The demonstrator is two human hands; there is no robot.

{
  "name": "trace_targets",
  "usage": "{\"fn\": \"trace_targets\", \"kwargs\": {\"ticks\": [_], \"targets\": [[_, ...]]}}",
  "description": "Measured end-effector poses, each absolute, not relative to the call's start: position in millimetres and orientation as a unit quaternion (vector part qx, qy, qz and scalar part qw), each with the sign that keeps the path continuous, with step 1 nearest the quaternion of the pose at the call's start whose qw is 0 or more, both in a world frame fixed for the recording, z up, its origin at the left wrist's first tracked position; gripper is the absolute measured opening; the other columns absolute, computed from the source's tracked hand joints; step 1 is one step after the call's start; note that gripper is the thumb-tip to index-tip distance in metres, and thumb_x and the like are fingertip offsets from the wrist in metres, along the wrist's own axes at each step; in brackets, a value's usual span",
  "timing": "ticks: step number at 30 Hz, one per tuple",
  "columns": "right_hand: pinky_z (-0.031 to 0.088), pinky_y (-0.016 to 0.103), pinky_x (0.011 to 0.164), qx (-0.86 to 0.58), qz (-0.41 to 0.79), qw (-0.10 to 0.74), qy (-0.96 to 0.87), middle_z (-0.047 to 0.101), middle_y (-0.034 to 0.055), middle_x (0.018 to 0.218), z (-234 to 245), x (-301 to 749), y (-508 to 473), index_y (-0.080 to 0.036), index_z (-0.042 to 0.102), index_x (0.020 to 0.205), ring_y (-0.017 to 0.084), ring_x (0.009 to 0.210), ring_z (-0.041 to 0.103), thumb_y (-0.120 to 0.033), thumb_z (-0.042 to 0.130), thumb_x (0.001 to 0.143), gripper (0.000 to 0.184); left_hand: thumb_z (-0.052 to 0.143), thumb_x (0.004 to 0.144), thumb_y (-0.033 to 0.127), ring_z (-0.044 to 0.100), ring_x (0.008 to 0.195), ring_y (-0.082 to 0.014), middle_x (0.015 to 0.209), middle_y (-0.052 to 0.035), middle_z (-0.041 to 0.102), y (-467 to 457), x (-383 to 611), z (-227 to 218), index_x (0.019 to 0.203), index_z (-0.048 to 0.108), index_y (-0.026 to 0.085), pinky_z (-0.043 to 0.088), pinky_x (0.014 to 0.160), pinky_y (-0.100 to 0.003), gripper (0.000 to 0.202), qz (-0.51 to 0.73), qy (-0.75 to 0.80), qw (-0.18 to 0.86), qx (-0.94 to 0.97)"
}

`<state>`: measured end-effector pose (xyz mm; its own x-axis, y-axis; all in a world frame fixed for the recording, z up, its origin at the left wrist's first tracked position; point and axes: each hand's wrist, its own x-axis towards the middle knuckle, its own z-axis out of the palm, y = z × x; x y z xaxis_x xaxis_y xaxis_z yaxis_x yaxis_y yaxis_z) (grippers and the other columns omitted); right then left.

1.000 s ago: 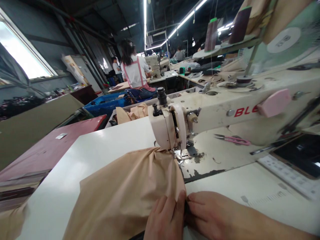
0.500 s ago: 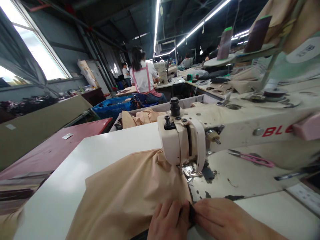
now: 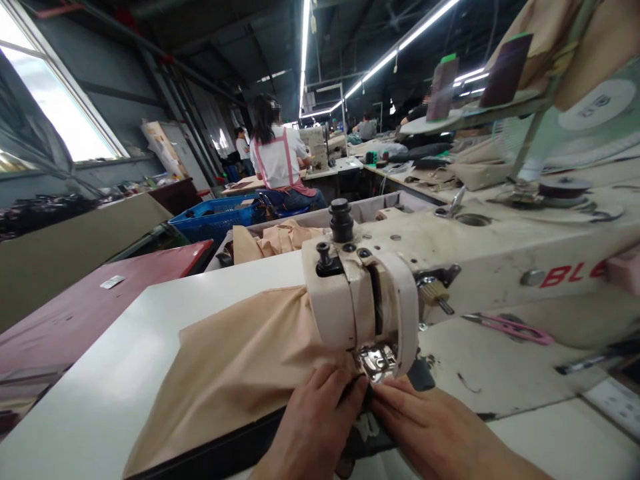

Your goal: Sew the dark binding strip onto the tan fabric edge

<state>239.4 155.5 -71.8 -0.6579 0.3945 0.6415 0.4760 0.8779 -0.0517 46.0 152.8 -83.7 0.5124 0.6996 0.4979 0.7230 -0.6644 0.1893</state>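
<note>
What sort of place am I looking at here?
Most likely a garment factory's sewing floor: an industrial sewing machine with tan fabric under the left hand, another person seated at a sewing station behind, and thread cones beneath long strip lights.

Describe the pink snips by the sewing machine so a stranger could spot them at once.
Find the cream sewing machine with red lettering on its arm. Under that arm, on the worn bed right of the presser foot, lie the pink snips. They are the only slim pink tool there, with metal blades pointing left.
</note>
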Motion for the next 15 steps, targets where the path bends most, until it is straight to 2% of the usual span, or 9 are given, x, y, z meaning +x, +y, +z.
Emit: {"fn": "trace_targets", "kwargs": {"ticks": [3,7,12,15], "targets": [[0.058,0.03,0.076,-0.256,-0.023,0.327,-0.909,0.07,0.0134,0.101,-67,239,155,-0.008,0.067,0.104,0.023,0.09,0.066,-0.007,0.029,0.088,0.041,0.044,0.092,0.023,0.057,0.097,-0.0166,0.105,-0.0056,0.061,163,39,-76,0.108,0.06,0.021,0.049,0.086,-0.026,0.022,-0.267,-0.407,-0.048,-0.872],[0.054,0.032,0.084,-0.276,0.011,0.306,-0.911,0.068,0.0142,0.104,-70,240,156,-0.01,0.067,0.102,0.023,0.096,0.064,-0.003,0.037,0.08,0.038,0.043,0.091,0.027,0.055,0.096,-0.0198,0.103,-0.0073,0.06,167,36,-80,0.1,0.064,0.019,0.051,0.084,-0.03,0.024,-0.307,-0.359,-0.024,-0.881],[0.053,0.034,0.085,-0.274,0.037,0.314,-0.908,0.067,0.0155,0.106,-67,241,158,-0.009,0.066,0.099,0.024,0.1,0.062,-0.003,0.039,0.079,0.035,0.036,0.094,0.026,0.058,0.092,-0.0171,0.095,-0.007,0.063,166,45,-105,0.089,0.065,0.019,0.052,0.081,-0.027,0.031,-0.401,-0.358,-0.028,-0.842],[0.053,0.034,0.085,-0.269,0.044,0.329,-0.904,0.067,0.0148,0.102,-74,241,159,-0.011,0.065,0.099,0.023,0.098,0.062,-0.003,0.037,0.079,0.035,0.033,0.094,0.027,0.059,0.093,-0.0178,0.092,-0.0081,0.064,167,49,-107,0.091,0.064,0.017,0.052,0.084,-0.029,0.033,-0.399,-0.328,-0.039,-0.855]]}}
